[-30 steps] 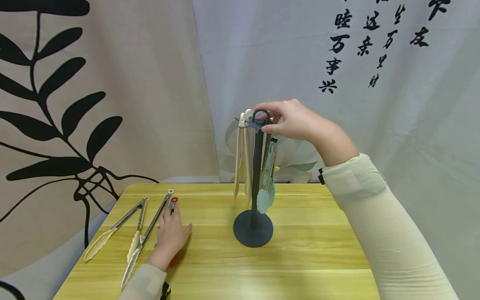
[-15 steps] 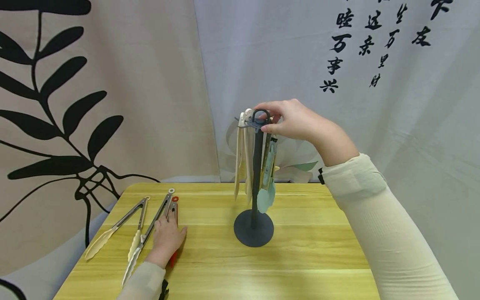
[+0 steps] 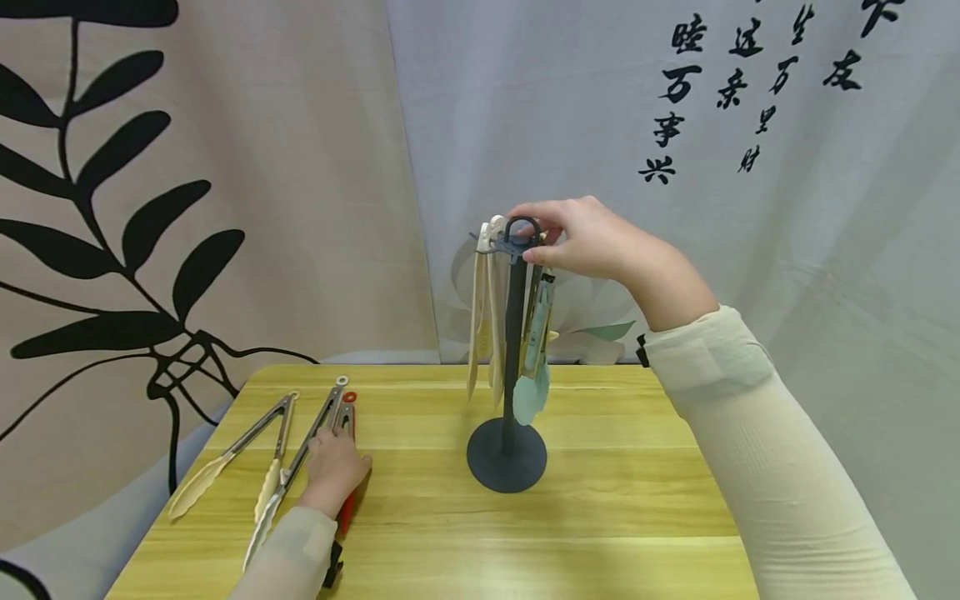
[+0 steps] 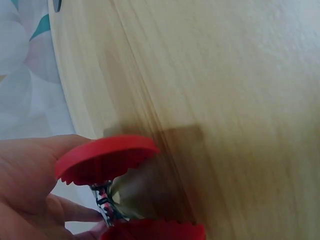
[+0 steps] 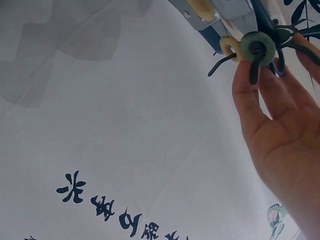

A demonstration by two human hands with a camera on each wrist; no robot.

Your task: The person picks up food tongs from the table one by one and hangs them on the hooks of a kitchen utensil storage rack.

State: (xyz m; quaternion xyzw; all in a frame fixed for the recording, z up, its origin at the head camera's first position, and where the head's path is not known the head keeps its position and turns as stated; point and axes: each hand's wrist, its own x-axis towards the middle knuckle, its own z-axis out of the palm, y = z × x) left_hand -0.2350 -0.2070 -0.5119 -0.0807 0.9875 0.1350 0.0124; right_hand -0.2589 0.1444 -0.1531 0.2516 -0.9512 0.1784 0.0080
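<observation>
In the head view my left hand [image 3: 335,469] grips a pair of red-tipped tongs [image 3: 347,512] lying at the left of the table. The left wrist view shows thumb and fingers around its sides, with the red heads [image 4: 107,154] spread apart. At the centre stands a dark utensil stand [image 3: 514,350] on a round base. My right hand [image 3: 588,237] holds the stand's top near its loop, thumb in front. Cream utensils [image 3: 477,325] and mint-green tongs [image 3: 531,396] hang from it. A green ring [image 5: 244,47] and a yellow ring [image 5: 226,44] sit on hooks beside my right fingertips.
Left of my left hand, cream-tipped tongs [image 3: 201,487] lie spread on the wooden table [image 3: 615,500]. Between them and the hand lie long metal tongs [image 3: 306,446] with a white ring. A printed curtain [image 3: 315,183] hangs behind the table's far edge.
My left hand has drawn back slightly toward me, and its fingers have curled in around the red-tipped tongs. The right hand keeps its place on the stand's top.
</observation>
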